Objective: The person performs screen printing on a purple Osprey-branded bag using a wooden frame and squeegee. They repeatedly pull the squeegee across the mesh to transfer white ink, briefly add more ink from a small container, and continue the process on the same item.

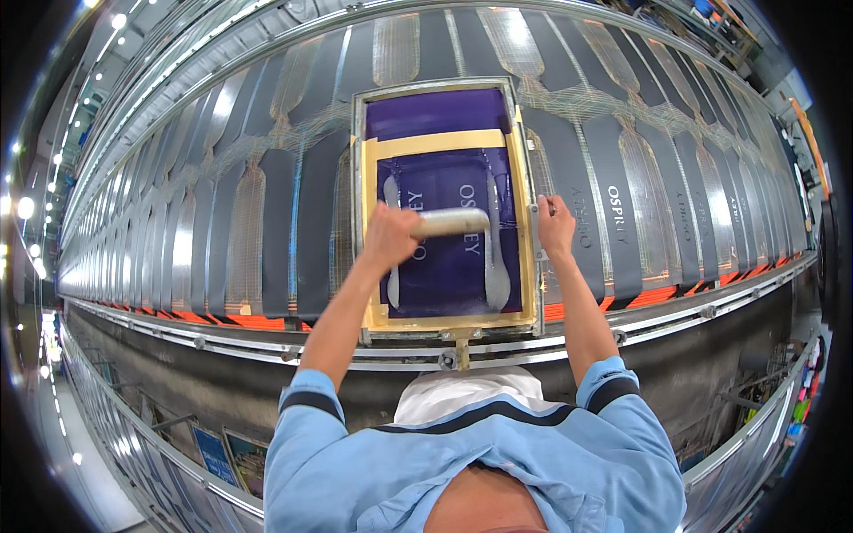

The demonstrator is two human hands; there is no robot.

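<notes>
A screen printing frame (524,169) with purple mesh and tan tape lies in front of me on the dark panels. My left hand (391,234) is closed around the left end of a pale squeegee (455,222), which lies crosswise over the mesh. Its lower edge is hard to make out. Thick streaks of grey-white ink (498,266) run along both sides of the mesh, with pale lettering between them. At the frame's right edge, my right hand (555,226) has its fingers curled in, gripping the metal side.
Rows of dark fabric panels (311,218) cover the long table, some to the right bearing printed lettering. A metal rail (400,357) with clamps runs along the near edge. Orange strips (249,322) show under the panels. Another long table (169,462) stands behind me.
</notes>
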